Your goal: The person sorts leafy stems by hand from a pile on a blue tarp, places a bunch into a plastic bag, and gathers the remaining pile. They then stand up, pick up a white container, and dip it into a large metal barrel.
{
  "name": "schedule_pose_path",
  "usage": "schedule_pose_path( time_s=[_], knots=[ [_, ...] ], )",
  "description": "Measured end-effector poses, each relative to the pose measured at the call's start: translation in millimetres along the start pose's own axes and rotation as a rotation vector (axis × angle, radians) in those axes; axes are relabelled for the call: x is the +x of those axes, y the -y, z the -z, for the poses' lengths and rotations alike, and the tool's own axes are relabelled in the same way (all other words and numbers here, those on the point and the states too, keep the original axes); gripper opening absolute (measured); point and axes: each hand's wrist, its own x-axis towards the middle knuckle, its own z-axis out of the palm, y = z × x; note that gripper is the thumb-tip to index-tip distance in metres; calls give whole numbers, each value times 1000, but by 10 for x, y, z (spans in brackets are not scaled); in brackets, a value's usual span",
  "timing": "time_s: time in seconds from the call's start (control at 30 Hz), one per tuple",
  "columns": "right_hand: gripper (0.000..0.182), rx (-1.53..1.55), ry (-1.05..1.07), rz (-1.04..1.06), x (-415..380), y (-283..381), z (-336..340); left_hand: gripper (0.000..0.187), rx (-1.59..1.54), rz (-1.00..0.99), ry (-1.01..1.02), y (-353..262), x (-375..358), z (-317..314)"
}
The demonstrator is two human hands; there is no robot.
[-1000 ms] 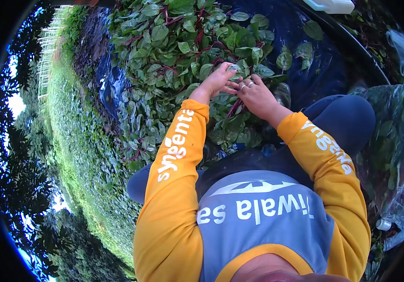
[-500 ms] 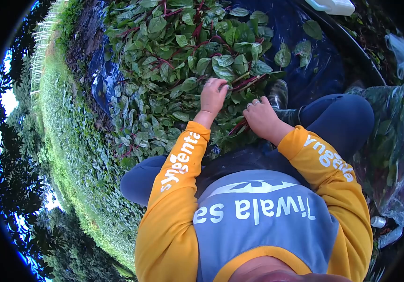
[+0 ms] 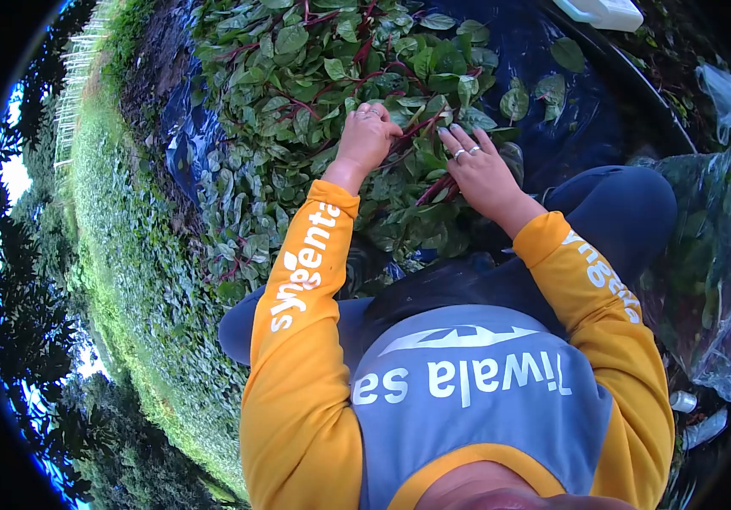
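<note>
Green leaves on red-purple stems: the leafy pile (image 3: pixel 323 64) is heaped from 11 to 12 o'clock and spread down toward the lap, partly over blue plastic sheeting (image 3: pixel 544 127) exposed at 2 o'clock. Both bare hands are placed at the near part of the pile, well apart from each other.

Left hand (image 3: pixel 368 138): set just off centre toward 12 o'clock, back up, fingers curled down onto the leaves. Thumb side is put at the end of a red stem (image 3: pixel 417 132); whether it is pinched cannot be told.

Right hand (image 3: pixel 482 172): set at 1 o'clock, fingers extended and slightly spread, pointed at 11 o'clock, with rings worn on two of them. Grip looks loose; any contact under the fingers is hidden. A bundle of red-purple stems (image 3: pixel 438 189) is seen just beside it, on the 9 o'clock side.

White jug (image 3: pixel 608 13) is cut off by the edge between 1 and 2 o'clock. Clear plastic bag (image 3: pixel 710 272) is seen at 3 o'clock, small white container (image 3: pixel 682 401) at 4.
</note>
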Motion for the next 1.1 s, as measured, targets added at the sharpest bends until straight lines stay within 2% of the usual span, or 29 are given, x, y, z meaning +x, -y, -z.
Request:
schedule_pose_path(
  time_s=[0.1,0.13,0.17,0.23,0.27,0.43,0.57,0.67,0.73,0.77,0.83,0.9,0.97,1.03,1.07,1.1],
  knots=[
    [20,110,-117,23,88,87,76,10,4,85,41,-35,28,-74],
    [20,144,-166,38,114,100,32,10,-92,176,51,-71,17,-99],
    [20,138,-164,38,156,89,17,10,-95,174,47,-80,13,-124],
    [21,88,-139,56,252,22,-29,13,-354,229,19,-68,-30,-235],
    [24,35,-154,43,304,-52,-103,13,-357,229,20,-48,-57,-289],
    [27,-47,23,-7,381,-246,-197,21,-511,414,89,-69,-144,-245],
    [22,27,192,-68,415,-128,-90,19,-511,445,65,-19,-128,-225],
    [20,-33,94,-64,339,-7,-60,20,-630,474,47,173,-108,-478],
    [18,-46,38,-62,274,63,-49,21,-1075,711,40,256,-79,-512],
    [18,-21,26,-19,236,87,-77,21,-1076,712,35,306,-95,-517],
    [17,4,14,27,174,160,-55,19,-1506,929,51,295,-89,-320],
    [18,127,99,69,134,249,6,19,-1562,918,9,270,-121,-241],
    [21,115,104,105,110,327,-5,22,-1570,878,-19,253,-187,-190],
    [34,89,76,91,104,377,-36,22,-1594,881,-35,154,-289,-198],
    [50,76,77,118,109,361,-51,23,-1620,885,-49,100,-326,-212],
    [50,79,80,119,130,360,-33,23,-1620,890,-48,73,-365,-258]
  ],
)
